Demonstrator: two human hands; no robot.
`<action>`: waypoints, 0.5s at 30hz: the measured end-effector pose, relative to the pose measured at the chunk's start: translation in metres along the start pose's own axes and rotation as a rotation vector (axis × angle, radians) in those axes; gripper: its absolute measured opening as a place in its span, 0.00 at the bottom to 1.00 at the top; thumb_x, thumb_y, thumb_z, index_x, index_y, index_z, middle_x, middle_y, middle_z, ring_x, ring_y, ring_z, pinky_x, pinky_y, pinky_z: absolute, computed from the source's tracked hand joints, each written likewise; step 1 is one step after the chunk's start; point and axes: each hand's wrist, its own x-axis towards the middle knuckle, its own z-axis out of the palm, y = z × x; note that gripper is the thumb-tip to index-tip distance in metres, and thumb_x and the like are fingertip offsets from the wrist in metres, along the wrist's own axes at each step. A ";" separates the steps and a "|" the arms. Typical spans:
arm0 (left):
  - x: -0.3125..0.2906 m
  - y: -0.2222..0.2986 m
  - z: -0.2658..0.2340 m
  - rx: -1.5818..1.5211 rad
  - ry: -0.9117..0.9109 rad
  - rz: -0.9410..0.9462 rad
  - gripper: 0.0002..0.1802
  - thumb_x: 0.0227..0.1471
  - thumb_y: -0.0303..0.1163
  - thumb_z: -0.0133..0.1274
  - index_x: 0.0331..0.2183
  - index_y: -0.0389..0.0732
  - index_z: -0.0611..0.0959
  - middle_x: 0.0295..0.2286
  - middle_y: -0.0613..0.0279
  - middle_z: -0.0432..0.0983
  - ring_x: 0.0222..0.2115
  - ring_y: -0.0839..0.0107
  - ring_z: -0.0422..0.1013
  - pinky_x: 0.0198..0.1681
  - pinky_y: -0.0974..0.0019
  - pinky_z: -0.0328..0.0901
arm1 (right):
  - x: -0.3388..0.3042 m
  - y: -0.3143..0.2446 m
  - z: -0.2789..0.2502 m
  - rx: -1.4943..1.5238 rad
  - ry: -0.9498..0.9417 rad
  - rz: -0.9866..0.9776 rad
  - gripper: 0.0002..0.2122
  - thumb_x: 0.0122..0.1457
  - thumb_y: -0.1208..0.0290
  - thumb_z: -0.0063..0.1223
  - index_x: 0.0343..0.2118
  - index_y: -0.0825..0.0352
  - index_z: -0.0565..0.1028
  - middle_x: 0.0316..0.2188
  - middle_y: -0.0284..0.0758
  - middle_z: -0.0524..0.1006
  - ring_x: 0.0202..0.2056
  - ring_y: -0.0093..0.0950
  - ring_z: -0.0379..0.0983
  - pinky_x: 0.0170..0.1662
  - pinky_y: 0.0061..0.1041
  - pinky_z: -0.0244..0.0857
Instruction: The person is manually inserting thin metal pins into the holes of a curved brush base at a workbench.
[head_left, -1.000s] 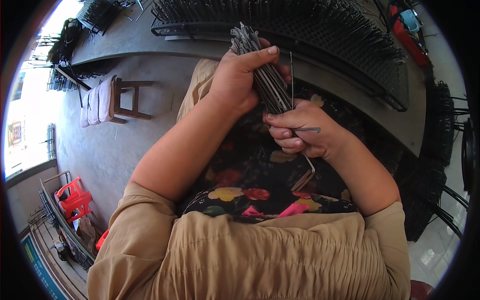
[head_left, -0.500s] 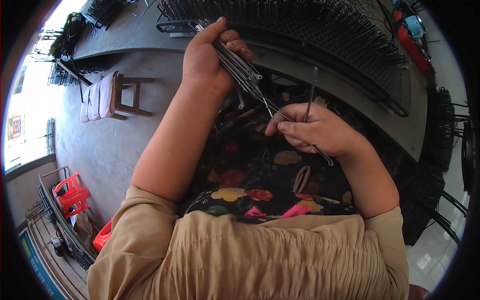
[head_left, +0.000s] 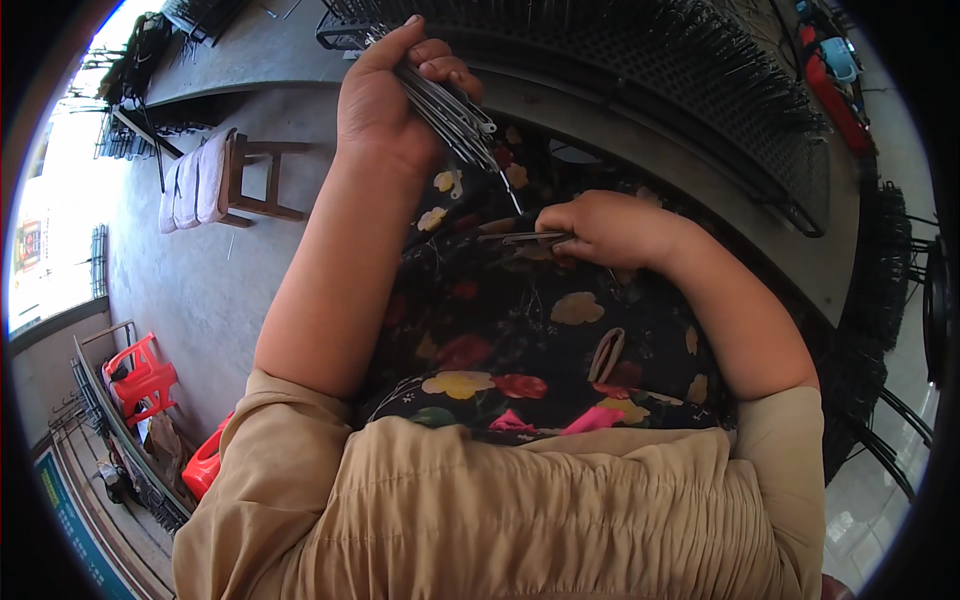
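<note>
My left hand (head_left: 388, 100) is raised toward the table, its fingers wrapped round a bundle of thin metal rods (head_left: 452, 118). Their lower ends are flattened, some with small holes, and slant down to the right. One rod reaches lower than the others, close to my right hand (head_left: 608, 230). Over my lap, that hand is closed on a few thin metal rods (head_left: 518, 238), which point out to the left between thumb and fingers. Dark floral cloth (head_left: 545, 330) covers my lap beneath both hands.
A black perforated metal tray (head_left: 640, 95) packed with upright dark rods stands on the grey table (head_left: 270, 65) ahead. To the left is a wooden stool (head_left: 238, 180) with a pale cushion. A red plastic chair (head_left: 145, 375) sits at lower left; bundled black rods (head_left: 865, 300) are at right.
My left hand has moved slightly up and left with the bundle. My right hand has turned, so its rods, earlier at crossing angles, now point left.
</note>
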 end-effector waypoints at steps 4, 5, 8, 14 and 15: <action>-0.003 0.006 0.000 0.063 0.083 0.044 0.10 0.53 0.29 0.50 0.23 0.43 0.68 0.17 0.70 0.63 0.18 0.75 0.61 0.26 0.67 0.60 | 0.000 0.017 0.001 0.028 0.162 -0.123 0.05 0.58 0.72 0.50 0.35 0.65 0.72 0.26 0.34 0.77 0.28 0.31 0.73 0.35 0.30 0.65; -0.004 0.009 -0.002 0.075 0.118 0.049 0.10 0.53 0.29 0.50 0.23 0.43 0.68 0.17 0.70 0.63 0.18 0.74 0.61 0.26 0.67 0.60 | -0.005 0.017 -0.003 0.099 0.245 -0.145 0.04 0.58 0.72 0.49 0.35 0.66 0.72 0.24 0.33 0.75 0.26 0.28 0.71 0.33 0.28 0.64; -0.011 0.011 -0.004 0.202 0.154 0.091 0.10 0.52 0.30 0.52 0.23 0.43 0.69 0.18 0.69 0.64 0.18 0.74 0.62 0.27 0.65 0.61 | -0.021 0.027 -0.013 0.406 0.387 -0.155 0.03 0.60 0.73 0.49 0.34 0.66 0.71 0.22 0.29 0.70 0.22 0.20 0.64 0.28 0.21 0.60; -0.033 -0.045 0.011 0.435 0.181 0.039 0.06 0.52 0.29 0.55 0.28 0.41 0.73 0.26 0.62 0.73 0.18 0.73 0.66 0.22 0.66 0.65 | -0.038 0.001 -0.027 1.305 0.418 -0.177 0.06 0.62 0.70 0.49 0.34 0.66 0.69 0.18 0.23 0.63 0.14 0.10 0.54 0.13 0.10 0.48; -0.034 -0.055 0.017 0.485 0.175 0.027 0.06 0.51 0.27 0.56 0.29 0.40 0.74 0.29 0.59 0.76 0.17 0.74 0.67 0.21 0.68 0.65 | -0.037 -0.004 -0.027 1.301 0.425 -0.185 0.06 0.62 0.70 0.49 0.34 0.66 0.69 0.18 0.23 0.63 0.14 0.10 0.54 0.13 0.10 0.48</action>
